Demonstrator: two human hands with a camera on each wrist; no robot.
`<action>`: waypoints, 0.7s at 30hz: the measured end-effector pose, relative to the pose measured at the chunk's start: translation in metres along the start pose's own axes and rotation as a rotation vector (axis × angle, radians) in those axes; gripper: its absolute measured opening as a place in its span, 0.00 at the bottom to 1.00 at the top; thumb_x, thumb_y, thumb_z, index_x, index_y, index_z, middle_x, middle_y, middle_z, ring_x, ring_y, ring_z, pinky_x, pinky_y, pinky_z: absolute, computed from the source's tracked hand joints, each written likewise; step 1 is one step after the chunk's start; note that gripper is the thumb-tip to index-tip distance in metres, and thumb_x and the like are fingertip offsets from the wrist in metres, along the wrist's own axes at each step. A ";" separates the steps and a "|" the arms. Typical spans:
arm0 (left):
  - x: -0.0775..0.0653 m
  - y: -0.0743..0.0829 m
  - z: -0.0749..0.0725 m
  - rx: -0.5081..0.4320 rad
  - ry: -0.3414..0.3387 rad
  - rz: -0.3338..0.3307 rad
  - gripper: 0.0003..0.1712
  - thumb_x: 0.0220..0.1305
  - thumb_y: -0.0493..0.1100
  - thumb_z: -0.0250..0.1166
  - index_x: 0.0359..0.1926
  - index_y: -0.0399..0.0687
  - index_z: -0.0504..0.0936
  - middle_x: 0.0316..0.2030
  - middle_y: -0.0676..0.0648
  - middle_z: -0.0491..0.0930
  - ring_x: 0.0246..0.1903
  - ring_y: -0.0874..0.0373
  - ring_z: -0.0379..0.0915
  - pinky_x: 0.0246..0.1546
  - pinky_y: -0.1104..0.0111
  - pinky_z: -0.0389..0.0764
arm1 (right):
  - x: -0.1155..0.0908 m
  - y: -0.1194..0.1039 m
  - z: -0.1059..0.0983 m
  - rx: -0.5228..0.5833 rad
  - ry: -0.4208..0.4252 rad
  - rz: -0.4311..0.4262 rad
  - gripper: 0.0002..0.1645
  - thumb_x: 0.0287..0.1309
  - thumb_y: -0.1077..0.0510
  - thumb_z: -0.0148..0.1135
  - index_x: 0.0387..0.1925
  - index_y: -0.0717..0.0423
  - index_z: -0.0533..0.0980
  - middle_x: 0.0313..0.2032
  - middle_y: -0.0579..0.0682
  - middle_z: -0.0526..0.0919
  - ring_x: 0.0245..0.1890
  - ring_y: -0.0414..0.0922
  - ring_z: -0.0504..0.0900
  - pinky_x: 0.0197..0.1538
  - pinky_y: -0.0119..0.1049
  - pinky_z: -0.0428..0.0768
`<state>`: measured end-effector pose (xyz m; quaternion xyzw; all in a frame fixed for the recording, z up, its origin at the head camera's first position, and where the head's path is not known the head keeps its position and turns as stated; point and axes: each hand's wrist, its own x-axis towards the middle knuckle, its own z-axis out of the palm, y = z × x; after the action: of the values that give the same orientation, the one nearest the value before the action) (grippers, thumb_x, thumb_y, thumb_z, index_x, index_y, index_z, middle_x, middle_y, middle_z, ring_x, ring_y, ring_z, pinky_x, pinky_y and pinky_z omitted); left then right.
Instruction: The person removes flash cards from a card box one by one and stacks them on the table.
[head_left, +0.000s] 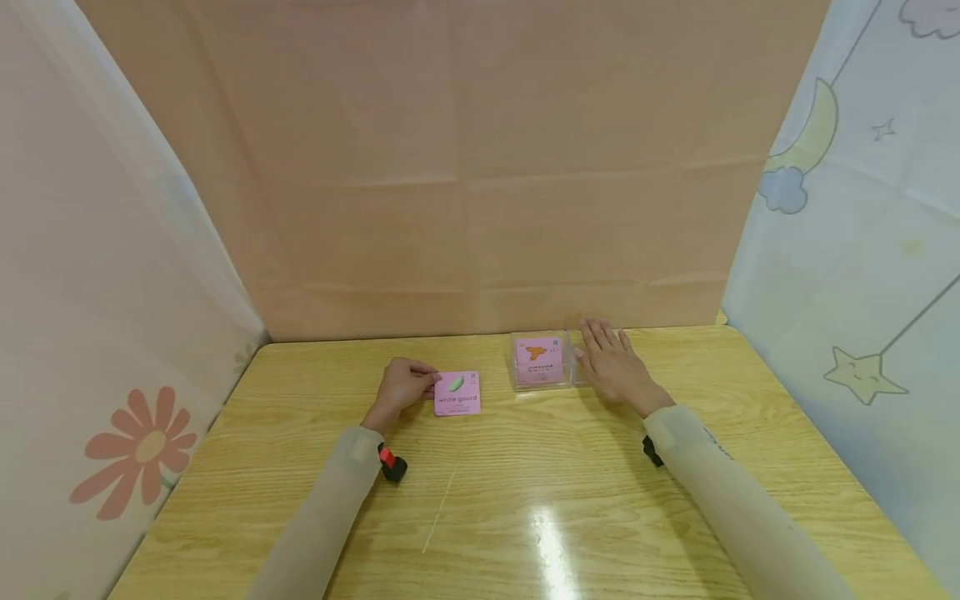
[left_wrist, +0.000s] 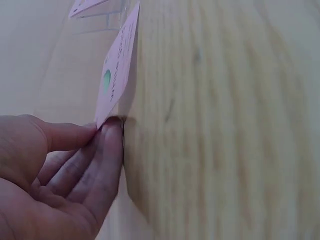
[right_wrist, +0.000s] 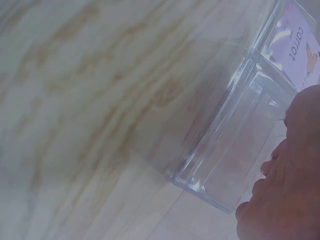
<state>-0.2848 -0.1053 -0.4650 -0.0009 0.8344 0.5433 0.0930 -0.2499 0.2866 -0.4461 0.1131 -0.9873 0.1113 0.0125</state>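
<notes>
At its left edge, a pink card (head_left: 457, 407) reading "white gourd", with a green gourd picture, is pinched by my left hand (head_left: 402, 385). In the left wrist view the thumb (left_wrist: 70, 136) lies on the printed face of this card (left_wrist: 112, 82) and fingers pass under its edge, which tilts up from the table. A clear plastic box (right_wrist: 235, 135) has two compartments; a pink "carrot" card (head_left: 539, 362) lies in the left one. My right hand (head_left: 613, 367) is over the right compartment, fingers straight, touching the box. In the right wrist view that compartment holds no card.
The wooden table (head_left: 480, 483) has a light streak and a glare spot near its front. A brown backdrop (head_left: 465, 167) rises behind the box. Printed curtains (head_left: 847, 250) stand along both sides. Dark wrist cameras (head_left: 393, 467) sit on my sleeves.
</notes>
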 end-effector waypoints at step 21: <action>-0.002 0.007 -0.004 0.241 0.005 0.095 0.10 0.72 0.38 0.68 0.42 0.35 0.92 0.39 0.38 0.91 0.27 0.61 0.85 0.29 0.73 0.87 | 0.001 0.002 0.000 0.005 -0.023 -0.002 0.41 0.86 0.44 0.31 0.83 0.65 0.38 0.84 0.66 0.38 0.84 0.68 0.38 0.82 0.71 0.37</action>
<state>-0.2845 -0.1060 -0.4574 0.0483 0.8930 0.4427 0.0643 -0.2508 0.2882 -0.4466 0.1156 -0.9869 0.1122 0.0008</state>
